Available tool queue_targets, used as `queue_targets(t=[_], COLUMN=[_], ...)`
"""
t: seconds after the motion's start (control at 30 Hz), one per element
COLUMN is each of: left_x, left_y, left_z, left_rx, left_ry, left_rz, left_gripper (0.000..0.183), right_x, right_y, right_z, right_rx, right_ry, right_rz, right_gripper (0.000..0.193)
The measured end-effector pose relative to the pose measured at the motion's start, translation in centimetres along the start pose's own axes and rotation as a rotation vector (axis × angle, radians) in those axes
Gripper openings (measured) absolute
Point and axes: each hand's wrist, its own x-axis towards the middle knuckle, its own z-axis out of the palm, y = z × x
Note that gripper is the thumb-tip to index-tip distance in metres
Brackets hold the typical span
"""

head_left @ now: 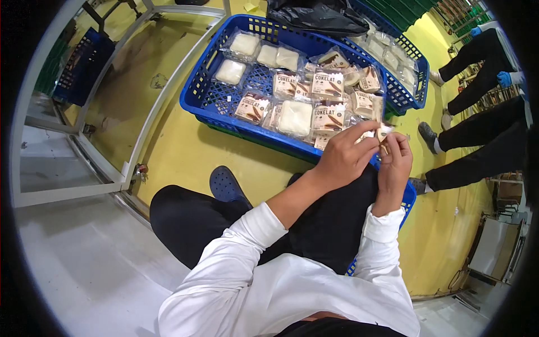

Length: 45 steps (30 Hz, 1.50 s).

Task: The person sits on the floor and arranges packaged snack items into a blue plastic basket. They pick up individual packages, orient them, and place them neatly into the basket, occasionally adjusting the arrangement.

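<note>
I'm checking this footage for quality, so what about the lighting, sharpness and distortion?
Head view: bright light over the blue crate, with glints on clear wrapping; the white metal frame at left is bent by the fisheye lens; corners black; the small piece between the left hand and right hand shows little detail.

Packing floor of a food plant or bakery, by the look of it: perforated blue crate (247, 128) holding many clear-wrapped pale packs (295, 119), alike printed cards (328, 84) on some, with a 2nd crate (416, 100) of wrapped goods behind. Stacked green crates (401, 12) at far edge, yellow floor (443, 224); at right, people in dark trousers (485, 132), blue gloves (505, 79) visible, beside racks.
</note>
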Motion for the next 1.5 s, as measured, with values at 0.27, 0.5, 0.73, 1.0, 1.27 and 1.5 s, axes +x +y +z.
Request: queue_targets(t=[0.27,0.5,0.73,1.0,1.27,1.5], left_x=[0.0,-2.2,-0.5,1.2,0.8,0.5], left_y=[-5.2,-9.3,-9.2,-10.1,-8.9,-8.9], left_z=[-2.1,-4.4,-1.0,1.4,3.3,2.4], left_rx=[-0.063,-0.055,-0.389,-0.415,-0.238,-0.198], left_ry=[-0.107,0.082,0.148,0.453,0.418,0.188], left_rz=[-0.344,-0.696,-0.978,-0.834,-0.746,-0.535], left_gripper=[0.017,0.023,0.046,0.044,0.051,0.062], right_x=[1.2,2.9,3.0,2.7,5.4,6.3], right_y=[1.8,3.3,2.3,1.7,6.0,7.1], right_z=[2.9,-0.6,1.2,2.5,-0.9,-1.8], right_rx=[0.064,0.005,-0.314,-0.565,-0.086,0.259], right_ry=[0.079,0.248,0.062,-0.118,-0.019,0.099], right_rz=[0.152,0.222,0.318,0.415,0.625,0.632], right_gripper=[0.014,0.017,0.016,0.041,0.024,0.007])
